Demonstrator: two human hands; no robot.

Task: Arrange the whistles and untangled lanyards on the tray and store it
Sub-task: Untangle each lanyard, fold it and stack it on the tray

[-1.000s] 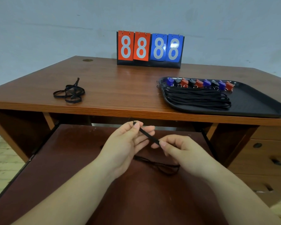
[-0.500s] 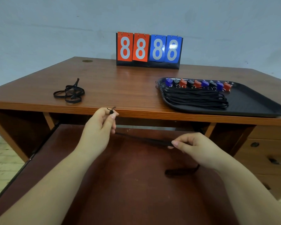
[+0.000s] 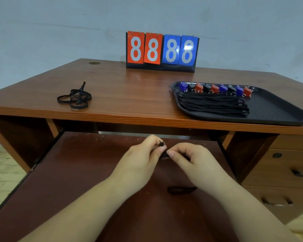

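Note:
Over the pulled-out shelf, my left hand [image 3: 143, 156] and my right hand [image 3: 191, 158] meet fingertip to fingertip, both pinching one black lanyard [image 3: 181, 190]; its clip end pokes out above my left fingers and its loop hangs below my right wrist. A black tray [image 3: 276, 110] sits on the desk at the right. It holds a row of red, blue and black whistles [image 3: 215, 89] along its far edge and a bundle of straightened lanyards [image 3: 213, 105] in front of them. A tangled lanyard [image 3: 75, 98] lies on the desk's left side.
A flip scoreboard [image 3: 162, 51] reading 8888 stands at the back of the wooden desk [image 3: 129, 95]. The dark pull-out shelf [image 3: 77, 180] extends toward me under the desktop. Drawers [image 3: 287, 172] fill the desk's right side.
My hands were stretched apart with the lanyard taut between them half a second ago; they have come together at the middle, folding the lanyard so its loop hangs down.

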